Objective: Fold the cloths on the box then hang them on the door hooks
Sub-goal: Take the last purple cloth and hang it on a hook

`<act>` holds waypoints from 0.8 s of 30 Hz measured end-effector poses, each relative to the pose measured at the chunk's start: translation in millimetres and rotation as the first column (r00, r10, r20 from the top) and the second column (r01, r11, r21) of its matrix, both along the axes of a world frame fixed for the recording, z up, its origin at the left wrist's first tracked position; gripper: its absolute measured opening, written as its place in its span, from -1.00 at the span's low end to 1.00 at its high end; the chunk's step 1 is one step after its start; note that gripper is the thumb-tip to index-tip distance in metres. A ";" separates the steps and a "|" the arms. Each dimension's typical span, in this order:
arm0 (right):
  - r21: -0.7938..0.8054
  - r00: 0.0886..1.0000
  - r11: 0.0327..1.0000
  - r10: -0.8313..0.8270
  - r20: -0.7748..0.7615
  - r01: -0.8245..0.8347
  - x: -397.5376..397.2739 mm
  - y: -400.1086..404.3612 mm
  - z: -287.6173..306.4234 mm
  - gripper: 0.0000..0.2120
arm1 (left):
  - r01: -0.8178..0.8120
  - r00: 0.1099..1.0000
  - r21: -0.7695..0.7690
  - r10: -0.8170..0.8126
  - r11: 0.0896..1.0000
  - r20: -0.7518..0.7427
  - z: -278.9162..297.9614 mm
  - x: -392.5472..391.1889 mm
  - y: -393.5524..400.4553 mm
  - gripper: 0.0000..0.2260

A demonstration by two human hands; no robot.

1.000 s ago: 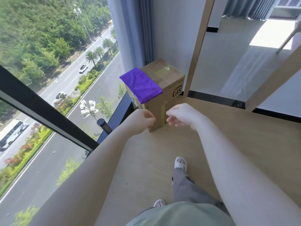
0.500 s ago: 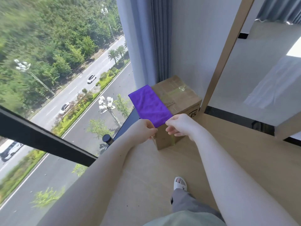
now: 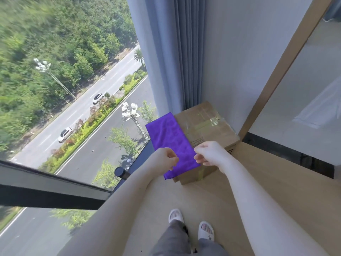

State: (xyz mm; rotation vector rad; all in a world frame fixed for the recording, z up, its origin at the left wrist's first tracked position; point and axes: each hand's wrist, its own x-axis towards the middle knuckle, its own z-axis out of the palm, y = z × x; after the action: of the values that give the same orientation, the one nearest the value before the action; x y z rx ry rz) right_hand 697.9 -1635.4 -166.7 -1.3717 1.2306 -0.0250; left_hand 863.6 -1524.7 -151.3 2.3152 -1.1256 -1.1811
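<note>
Item: purple cloth (image 3: 170, 139), one, lying flat along the left part of the top of the cardboard box (image 3: 206, 130), its near end hanging over the box's front edge.

Item: cardboard box, taped shut, standing on the wooden floor (image 3: 239, 196) in the corner, just beside the grey curtain (image 3: 186, 52) and the wooden door frame (image 3: 282, 65).

My left hand (image 3: 163, 159): fingers curled in, at the cloth's left edge near the overhanging end. It touches the fabric; I cannot tell whether it has truly pinched the cloth.

My right hand (image 3: 210, 154): fingers and thumb curled, pinching the cloth's right edge where it crosses the box's front rim.

Both hands are close together, the strip of purple fabric between them.

Also in view: my two feet in white slippers (image 3: 176, 216), grey trousers (image 3: 177, 239), a floor-to-ceiling window (image 3: 64, 89) on the left with a black rail (image 3: 46, 189), and a road with cars far below.
</note>
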 end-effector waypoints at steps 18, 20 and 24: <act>0.062 0.940 0.963 0.270 -0.209 -0.263 203.6 -130.4 -57.5 -0.74 | -0.074 0.996 0.040 0.076 0.996 -0.055 -84.6 192.4 -141.2 -0.88; 0.033 0.932 0.956 0.291 -0.218 -0.291 214.7 -143.1 -68.9 -0.53 | -0.058 0.998 0.080 0.060 0.995 -0.033 -97.7 209.4 -150.9 -0.85; 0.058 0.915 0.946 0.325 -0.238 -0.320 230.5 -171.1 -94.4 -0.24 | -0.058 0.997 0.159 0.050 0.986 0.052 -121.3 241.7 -160.3 -0.69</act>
State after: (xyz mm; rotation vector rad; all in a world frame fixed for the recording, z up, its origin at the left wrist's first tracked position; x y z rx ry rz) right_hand 928.5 -1806.5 -261.1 -1.5820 1.1855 0.3974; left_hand 1105.3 -1685.0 -272.5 2.4899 -1.0103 -1.2443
